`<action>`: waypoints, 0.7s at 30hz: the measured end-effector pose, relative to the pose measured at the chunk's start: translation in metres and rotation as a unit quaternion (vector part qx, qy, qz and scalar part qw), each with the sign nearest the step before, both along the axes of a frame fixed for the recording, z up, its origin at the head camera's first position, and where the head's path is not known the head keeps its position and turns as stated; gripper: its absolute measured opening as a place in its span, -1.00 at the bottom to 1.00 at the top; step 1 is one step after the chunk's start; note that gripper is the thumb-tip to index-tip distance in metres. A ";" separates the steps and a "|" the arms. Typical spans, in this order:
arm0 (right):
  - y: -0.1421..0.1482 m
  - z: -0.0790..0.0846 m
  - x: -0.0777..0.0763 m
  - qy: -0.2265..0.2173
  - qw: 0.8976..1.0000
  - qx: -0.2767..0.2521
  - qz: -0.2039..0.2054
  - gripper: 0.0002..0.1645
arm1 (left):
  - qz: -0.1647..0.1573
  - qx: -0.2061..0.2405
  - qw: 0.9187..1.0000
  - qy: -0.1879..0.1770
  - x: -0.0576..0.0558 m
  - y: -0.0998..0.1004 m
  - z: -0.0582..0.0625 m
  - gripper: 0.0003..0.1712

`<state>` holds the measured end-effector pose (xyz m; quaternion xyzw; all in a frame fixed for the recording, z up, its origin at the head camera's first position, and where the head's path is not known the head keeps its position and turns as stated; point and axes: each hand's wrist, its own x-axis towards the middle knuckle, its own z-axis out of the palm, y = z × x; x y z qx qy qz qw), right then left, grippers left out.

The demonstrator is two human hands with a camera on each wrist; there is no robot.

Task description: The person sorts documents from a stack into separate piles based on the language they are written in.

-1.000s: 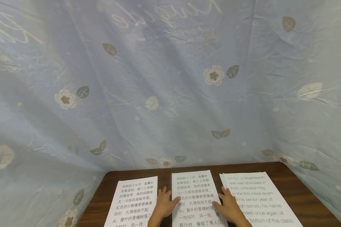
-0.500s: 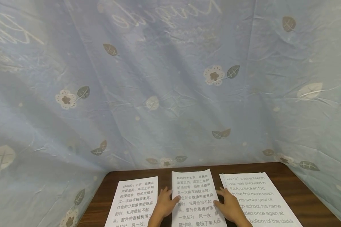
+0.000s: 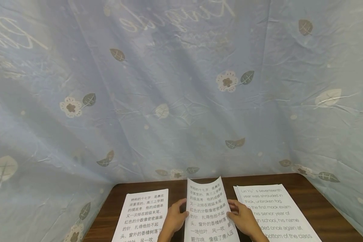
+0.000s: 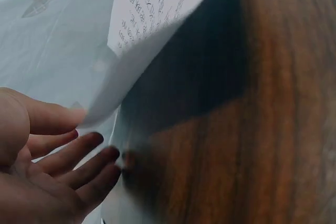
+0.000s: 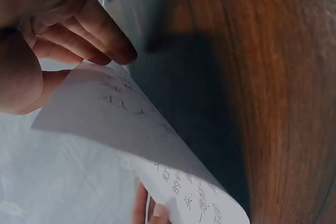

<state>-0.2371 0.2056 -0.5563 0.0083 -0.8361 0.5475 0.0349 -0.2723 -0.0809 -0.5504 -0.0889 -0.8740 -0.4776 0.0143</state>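
Observation:
A printed sheet of paper (image 3: 207, 211) in the middle bows upward along its sides, lifted off the dark wooden table. My left hand (image 3: 176, 216) pinches its left edge, thumb on top and fingers beneath. On the opposite edge my right hand (image 3: 243, 217) pinches it the same way. In the left wrist view, the thumb of the left hand (image 4: 52, 150) presses the curled edge of the sheet (image 4: 152, 24), which casts a dark shadow below. From the right wrist, the right hand (image 5: 68, 40) has the raised edge of the paper (image 5: 105, 108) between thumb and fingers.
To the left lies a sheet with Chinese text (image 3: 142, 215). A stack of sheets with English text (image 3: 275, 211) lies at right, close to the right hand. Beyond the wooden table (image 3: 308, 191) hangs a pale blue patterned cloth (image 3: 181, 101).
The middle sheet has come up off the table and now curves between the hands. Fingers of both hands have gone from lying flat beside it to curling under its edges.

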 end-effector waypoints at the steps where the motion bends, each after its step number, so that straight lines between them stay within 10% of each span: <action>1: 0.000 0.000 0.000 -0.002 1.000 -0.006 0.001 -0.35 | -0.003 0.004 1.000 0.006 0.000 0.000 0.000 -0.35; 21: -0.004 0.010 0.001 -0.043 0.998 -0.049 0.016 -0.21 | -0.003 0.072 0.997 0.004 -0.002 -0.021 0.006 -0.31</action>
